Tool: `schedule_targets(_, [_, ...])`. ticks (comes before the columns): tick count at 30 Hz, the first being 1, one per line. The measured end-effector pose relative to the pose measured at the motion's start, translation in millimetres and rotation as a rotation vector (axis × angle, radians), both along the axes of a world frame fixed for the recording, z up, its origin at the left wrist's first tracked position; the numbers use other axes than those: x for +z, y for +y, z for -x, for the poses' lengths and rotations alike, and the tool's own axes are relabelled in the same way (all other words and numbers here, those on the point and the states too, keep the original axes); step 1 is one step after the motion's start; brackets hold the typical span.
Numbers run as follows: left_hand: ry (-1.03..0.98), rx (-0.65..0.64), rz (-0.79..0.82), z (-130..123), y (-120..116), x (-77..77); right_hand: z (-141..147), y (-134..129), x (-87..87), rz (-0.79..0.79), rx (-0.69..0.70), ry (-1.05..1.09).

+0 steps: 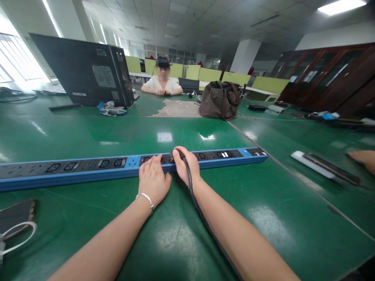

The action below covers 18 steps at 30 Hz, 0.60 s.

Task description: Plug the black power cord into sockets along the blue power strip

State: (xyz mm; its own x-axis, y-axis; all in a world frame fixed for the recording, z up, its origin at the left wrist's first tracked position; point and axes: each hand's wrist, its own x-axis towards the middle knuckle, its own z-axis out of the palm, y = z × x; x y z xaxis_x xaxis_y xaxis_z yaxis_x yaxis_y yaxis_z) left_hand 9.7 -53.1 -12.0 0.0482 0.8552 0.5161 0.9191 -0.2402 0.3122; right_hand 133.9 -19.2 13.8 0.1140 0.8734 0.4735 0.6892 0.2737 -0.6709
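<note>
A long blue power strip point(88, 177) with black and blue sockets lies across the green table. My left hand point(154, 178) rests on its near edge, fingers bent over the top and wrapped on the strip, thumb toward the right. Just right of it, my right hand point(187, 166) is closed around a black plug point(172, 156) at the strip's sockets. From the plug a black cable point(195, 201) runs down over my right wrist and along the forearm. How far the plug sits in a socket is hidden by my fingers.
A black computer case point(84, 74) and gloves point(111, 109) stand back left; a brown bag point(218, 100) is behind the strip. A person point(162, 84) sits across the table. At right lie a white and black device point(325, 168) and another person's hand point(363, 158). A phone point(17, 214) lies left.
</note>
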Motion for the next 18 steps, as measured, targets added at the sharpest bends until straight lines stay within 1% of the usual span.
schedule_targets(2, [-0.006, -0.004, 0.001, -0.2, 0.0, -0.2, 8.6, 1.5, 0.7, 0.008, -0.046, -0.103])
schedule_targets(4, [-0.007, -0.008, 0.007, -0.5, -0.1, -0.3, 12.1, 1.0, 1.5, 0.004, -0.063, -0.156])
schedule_targets(15, [0.001, -0.021, -0.018, -0.3, 1.4, -3.6, 11.8, 0.0, -0.7, -0.052, -0.050, -0.349])
schedule_targets(18, [-0.001, -0.022, -0.022, -0.1, 1.8, -3.6, 10.5, 0.8, -1.0, -0.044, -0.034, -0.357])
